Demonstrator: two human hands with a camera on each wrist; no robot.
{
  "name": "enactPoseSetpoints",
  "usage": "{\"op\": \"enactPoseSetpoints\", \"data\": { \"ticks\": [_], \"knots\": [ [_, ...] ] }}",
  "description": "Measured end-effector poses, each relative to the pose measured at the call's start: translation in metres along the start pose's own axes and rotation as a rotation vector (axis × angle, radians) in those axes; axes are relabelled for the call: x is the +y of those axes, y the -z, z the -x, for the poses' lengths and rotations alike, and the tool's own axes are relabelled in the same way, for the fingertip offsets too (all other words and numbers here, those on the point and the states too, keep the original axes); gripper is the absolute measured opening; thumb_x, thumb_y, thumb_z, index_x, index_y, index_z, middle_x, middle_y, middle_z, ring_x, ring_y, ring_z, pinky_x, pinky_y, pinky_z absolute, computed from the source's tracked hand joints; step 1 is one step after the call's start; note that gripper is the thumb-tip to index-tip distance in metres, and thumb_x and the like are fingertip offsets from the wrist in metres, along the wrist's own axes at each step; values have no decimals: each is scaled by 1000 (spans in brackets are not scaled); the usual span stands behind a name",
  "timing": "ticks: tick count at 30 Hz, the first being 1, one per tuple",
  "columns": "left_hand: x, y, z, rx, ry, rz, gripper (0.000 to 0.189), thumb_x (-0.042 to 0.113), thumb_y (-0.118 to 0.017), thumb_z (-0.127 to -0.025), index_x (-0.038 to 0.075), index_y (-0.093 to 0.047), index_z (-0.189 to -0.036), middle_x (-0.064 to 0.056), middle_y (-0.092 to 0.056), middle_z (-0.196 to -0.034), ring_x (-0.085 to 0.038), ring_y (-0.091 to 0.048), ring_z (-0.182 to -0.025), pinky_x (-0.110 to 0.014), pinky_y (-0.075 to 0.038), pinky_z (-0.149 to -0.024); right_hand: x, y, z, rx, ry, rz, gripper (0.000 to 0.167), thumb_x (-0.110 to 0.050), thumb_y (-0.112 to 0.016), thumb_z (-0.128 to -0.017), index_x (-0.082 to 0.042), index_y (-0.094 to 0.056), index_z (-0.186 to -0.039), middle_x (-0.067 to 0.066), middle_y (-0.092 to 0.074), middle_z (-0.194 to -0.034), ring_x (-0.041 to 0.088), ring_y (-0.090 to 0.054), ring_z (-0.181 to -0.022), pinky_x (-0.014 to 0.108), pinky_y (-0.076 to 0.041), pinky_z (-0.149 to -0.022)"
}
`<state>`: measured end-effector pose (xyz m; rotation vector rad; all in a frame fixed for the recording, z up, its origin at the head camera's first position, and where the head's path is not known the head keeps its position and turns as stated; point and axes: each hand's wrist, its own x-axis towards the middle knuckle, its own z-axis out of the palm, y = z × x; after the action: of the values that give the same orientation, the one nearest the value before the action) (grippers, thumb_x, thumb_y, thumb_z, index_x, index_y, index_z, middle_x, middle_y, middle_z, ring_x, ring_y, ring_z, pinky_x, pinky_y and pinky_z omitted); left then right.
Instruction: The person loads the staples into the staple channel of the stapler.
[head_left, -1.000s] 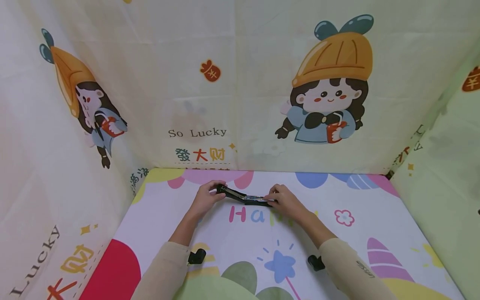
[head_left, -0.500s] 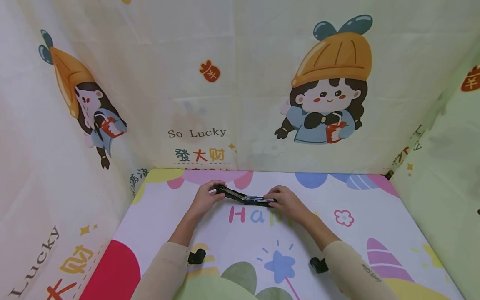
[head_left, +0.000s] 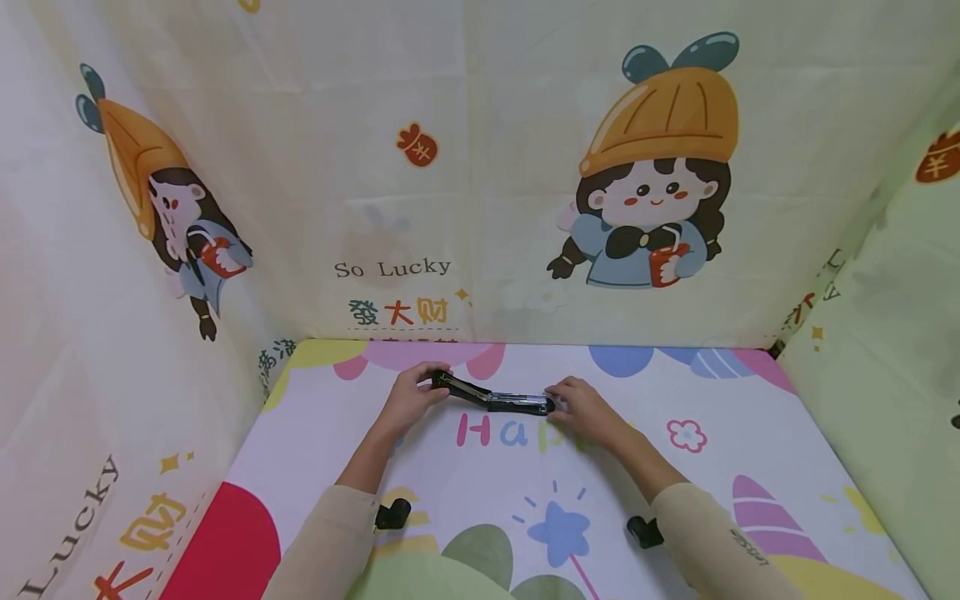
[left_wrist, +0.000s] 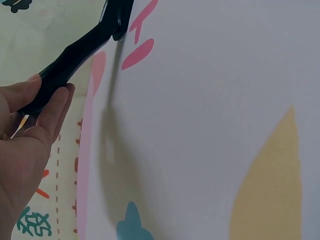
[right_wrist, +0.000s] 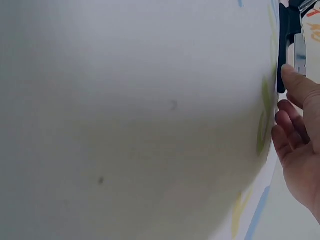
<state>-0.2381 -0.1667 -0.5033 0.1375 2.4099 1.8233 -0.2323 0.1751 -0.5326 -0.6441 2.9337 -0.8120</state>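
A black stapler is unfolded wide over the table, its metal staple channel showing along the right half. My left hand grips the end of its raised upper arm, thumb on one side and fingers on the other in the left wrist view. That upper arm slopes down to the hinge. At the far end of the base, my right hand has thumb and forefinger around the tip. In the right wrist view the thumb overlaps the base end, and the other fingers curl loosely beyond it.
The tabletop has a printed cover with coloured shapes and letters. A patterned cloth wall rises close behind the stapler, with more cloth at both sides. Black camera mounts stick out by the sleeves.
My right hand has slid a little to the right along the base to its end, uncovering more of the metal channel. The left hand and stapler stay nearly in place.
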Motion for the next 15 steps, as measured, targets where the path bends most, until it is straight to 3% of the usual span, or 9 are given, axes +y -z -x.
{"op": "enactPoseSetpoints", "data": {
  "ticks": [6, 15],
  "knots": [
    [1, 0, 0, -1, 3, -5, 44, -5, -72, -92, 0, -64, -135, -15, -63, -137, -32, -57, -130, -43, -54, -106, 4, -4, -3, -10, -29, -46, 34, -12, -82, -87, -1, -73, -118, 9, -65, -106, 20, -63, -93, 41, -56, -88],
    [1, -1, 0, 1, 1, -24, 45, -4, -73, -92, 1, -63, -136, -14, -62, -139, -33, -56, -132, -43, -54, -107, 3, -6, -5, -33, -56, -61, 35, -16, -81, -90, -3, -72, -121, 8, -64, -107, 18, -61, -93, 39, -55, -88]
  ]
}}
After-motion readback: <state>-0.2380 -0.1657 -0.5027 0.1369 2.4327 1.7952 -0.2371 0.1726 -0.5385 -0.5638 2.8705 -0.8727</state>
